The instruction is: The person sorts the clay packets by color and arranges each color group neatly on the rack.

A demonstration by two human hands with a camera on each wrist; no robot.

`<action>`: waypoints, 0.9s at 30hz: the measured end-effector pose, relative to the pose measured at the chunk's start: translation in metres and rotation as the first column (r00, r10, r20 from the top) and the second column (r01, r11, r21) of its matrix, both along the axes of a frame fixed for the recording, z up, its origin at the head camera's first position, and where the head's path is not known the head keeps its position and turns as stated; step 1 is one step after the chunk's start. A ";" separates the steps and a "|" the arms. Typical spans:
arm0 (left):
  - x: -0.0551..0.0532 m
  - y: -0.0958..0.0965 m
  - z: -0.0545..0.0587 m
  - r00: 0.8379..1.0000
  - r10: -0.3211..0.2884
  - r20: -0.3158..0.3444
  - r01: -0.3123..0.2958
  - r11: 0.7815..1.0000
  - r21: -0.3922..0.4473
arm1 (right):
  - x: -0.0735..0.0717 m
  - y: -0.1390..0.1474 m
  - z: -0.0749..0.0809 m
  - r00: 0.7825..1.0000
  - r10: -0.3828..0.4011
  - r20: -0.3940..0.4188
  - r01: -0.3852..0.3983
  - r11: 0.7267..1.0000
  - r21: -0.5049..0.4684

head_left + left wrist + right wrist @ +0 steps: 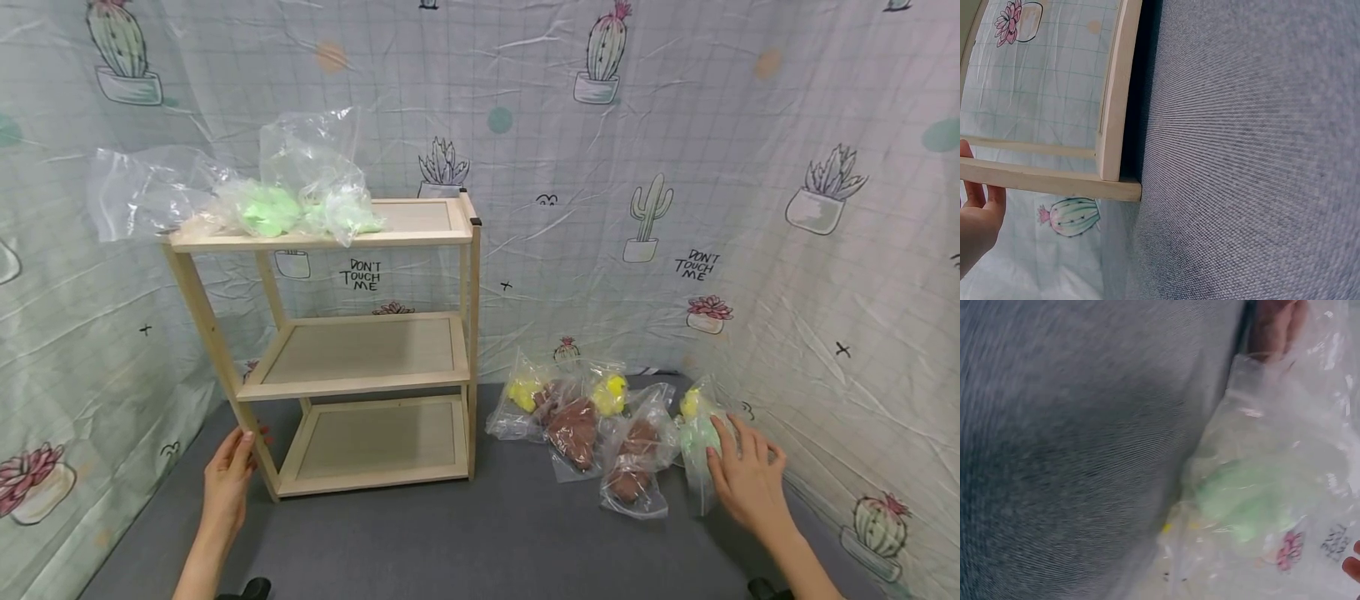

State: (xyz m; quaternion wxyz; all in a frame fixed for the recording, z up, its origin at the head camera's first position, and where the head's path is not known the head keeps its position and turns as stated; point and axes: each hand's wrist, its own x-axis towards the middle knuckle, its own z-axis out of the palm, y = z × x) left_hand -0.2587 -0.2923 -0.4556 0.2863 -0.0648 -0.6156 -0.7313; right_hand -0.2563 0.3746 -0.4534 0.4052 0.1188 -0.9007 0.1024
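At the left, my left hand [227,475] holds the front left leg of a wooden shelf rack [352,388], with the thumb in front and fingertips showing behind the leg. The left wrist view shows its fingers around the same wooden leg [1041,180]. On the right, my right hand [750,475] is spread at a clear plastic bag with a pale green lump [699,440]. In the right wrist view the green lump [1244,494] lies in the bag, and only fingertips [1352,567] show at the edge. Whether they touch the bag, I cannot tell.
Clear bags with brown lumps [573,432] and yellow pieces [609,393] lie right of the rack, another brown one [633,467] nearest my right hand. Bags with green contents [268,210] sit on the top shelf. Cactus-print sheeting [555,275] encloses the grey surface [450,542].
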 end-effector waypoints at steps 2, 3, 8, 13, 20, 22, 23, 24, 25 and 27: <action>0.000 0.000 0.000 1.000 -0.005 -0.009 0.005 1.000 0.006 | -0.001 0.004 -0.003 0.998 -0.022 0.051 0.023 0.999 -0.030; -0.001 0.001 0.000 1.000 -0.009 -0.010 0.009 1.000 0.014 | -0.002 0.006 -0.004 0.997 -0.032 0.072 0.035 0.999 -0.041; 0.002 0.005 0.004 1.000 -0.012 0.009 0.012 0.999 0.038 | -0.009 0.013 -0.010 0.985 -0.080 0.155 0.089 0.995 -0.055; 0.004 0.007 0.007 1.000 -0.007 0.022 0.006 0.999 0.049 | -0.016 0.019 -0.014 0.967 -0.116 0.225 0.131 0.990 -0.050; 0.003 0.004 0.006 1.000 -0.007 0.025 0.006 0.999 0.049 | -0.025 0.023 -0.015 0.926 -0.130 0.355 0.160 0.986 -0.055; 0.004 0.004 0.006 0.999 -0.003 0.033 0.001 0.999 0.046 | -0.027 0.024 -0.016 0.906 -0.132 0.403 0.162 0.986 -0.043; 0.004 0.004 0.006 0.999 0.002 0.038 -0.004 0.999 0.043 | -0.029 0.024 -0.016 0.894 -0.132 0.427 0.162 0.986 -0.035; 0.005 0.004 0.006 0.999 0.006 0.044 -0.008 0.999 0.038 | -0.030 0.024 -0.017 0.884 -0.135 0.448 0.163 0.986 -0.022; 0.005 0.004 0.006 0.999 0.010 0.050 -0.012 0.999 0.034 | -0.032 0.024 -0.017 0.872 -0.140 0.469 0.164 0.986 -0.011; 0.006 0.005 0.006 0.998 0.022 0.063 -0.023 0.999 0.025 | -0.035 0.023 -0.018 0.854 -0.149 0.498 0.165 0.986 0.012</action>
